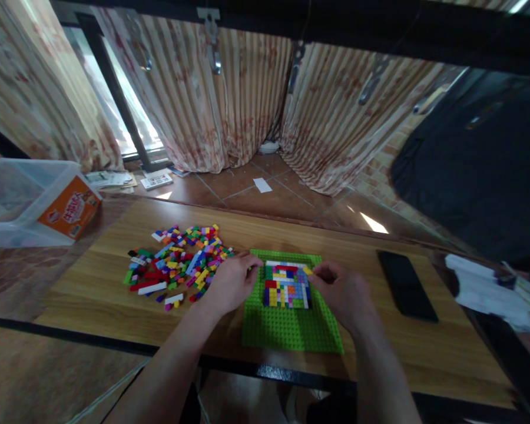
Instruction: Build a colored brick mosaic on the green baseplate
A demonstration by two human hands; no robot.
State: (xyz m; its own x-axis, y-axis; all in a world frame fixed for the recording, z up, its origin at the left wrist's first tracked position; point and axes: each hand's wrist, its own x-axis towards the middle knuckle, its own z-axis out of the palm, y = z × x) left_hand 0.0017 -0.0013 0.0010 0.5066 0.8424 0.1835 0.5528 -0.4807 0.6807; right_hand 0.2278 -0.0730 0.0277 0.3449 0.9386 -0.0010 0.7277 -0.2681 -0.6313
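While the right hand pinches a small yellow brick between its fingertips at the right edge of a multicoloured brick build, the left hand is on the build's left side, fingers curled over the left edge of the green baseplate; whether they grip anything, I cannot tell. The two hands are apart, with the build between them. It sits on the far half of the baseplate, with bare green studs on the near side. On the tabletop to the left, just beyond the left hand, spreads a loose pile of bricks in many colours. A black phone lies to the right of the right hand. At the far left, a clear plastic box with an orange label stands beyond the tabletop; striped curtains hang at the far side.
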